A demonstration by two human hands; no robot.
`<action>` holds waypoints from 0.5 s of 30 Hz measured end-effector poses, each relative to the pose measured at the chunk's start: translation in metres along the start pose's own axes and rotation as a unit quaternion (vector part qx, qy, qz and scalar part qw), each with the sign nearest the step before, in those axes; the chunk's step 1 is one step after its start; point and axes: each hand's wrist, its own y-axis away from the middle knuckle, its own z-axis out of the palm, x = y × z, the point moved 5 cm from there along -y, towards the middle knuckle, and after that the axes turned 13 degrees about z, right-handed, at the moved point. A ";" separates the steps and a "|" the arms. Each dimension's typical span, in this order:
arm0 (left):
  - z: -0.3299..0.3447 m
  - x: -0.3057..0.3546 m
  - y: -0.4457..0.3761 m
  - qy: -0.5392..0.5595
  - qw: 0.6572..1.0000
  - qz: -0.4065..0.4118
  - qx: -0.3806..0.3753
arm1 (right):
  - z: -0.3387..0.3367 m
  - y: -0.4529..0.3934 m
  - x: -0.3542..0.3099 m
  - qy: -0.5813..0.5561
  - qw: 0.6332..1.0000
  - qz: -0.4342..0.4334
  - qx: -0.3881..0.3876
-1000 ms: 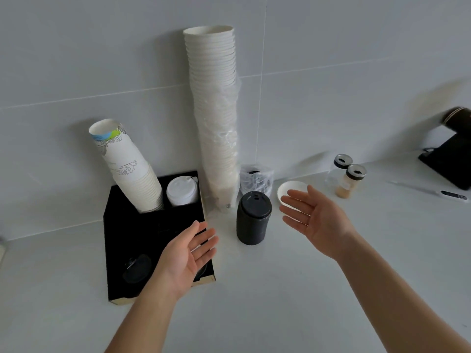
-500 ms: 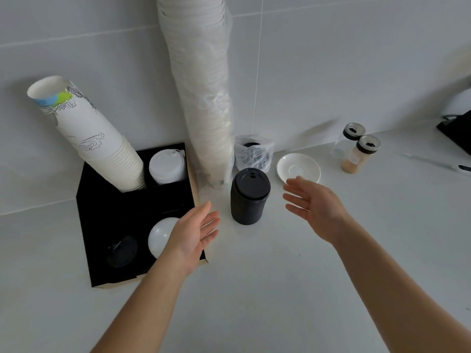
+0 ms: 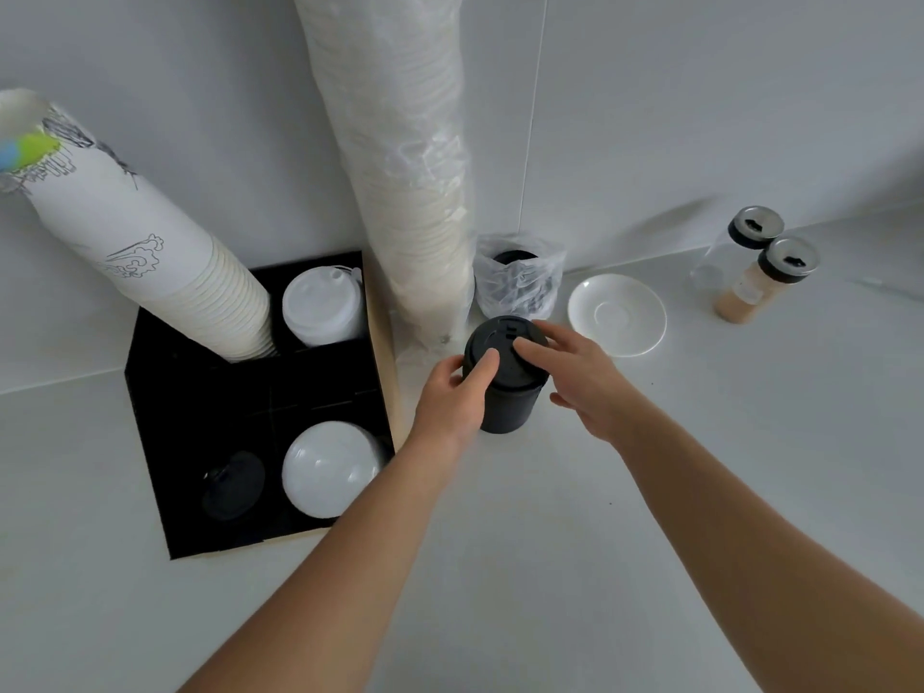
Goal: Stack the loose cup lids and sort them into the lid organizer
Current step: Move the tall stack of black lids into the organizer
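Note:
A stack of black lids stands on the white counter beside the black lid organizer. My left hand wraps the stack's left side, thumb on its top. My right hand touches it from the right, fingertips resting on the top lid. The organizer's back right compartment holds white lids, its front right a white dome lid, and its front left black lids.
A printed paper cup stack leans out of the organizer's back left compartment. A tall plastic-wrapped cup stack rises against the wall. A bagged black stack, a white saucer and two shaker jars stand to the right.
Both hands moved in from open, apart positions and closed around the black lid stack. The camera came closer and tilted down.

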 end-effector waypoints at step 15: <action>0.014 -0.038 -0.010 0.139 0.982 -0.118 -0.045 | 0.005 -0.023 0.016 -0.067 0.997 -0.033 -0.036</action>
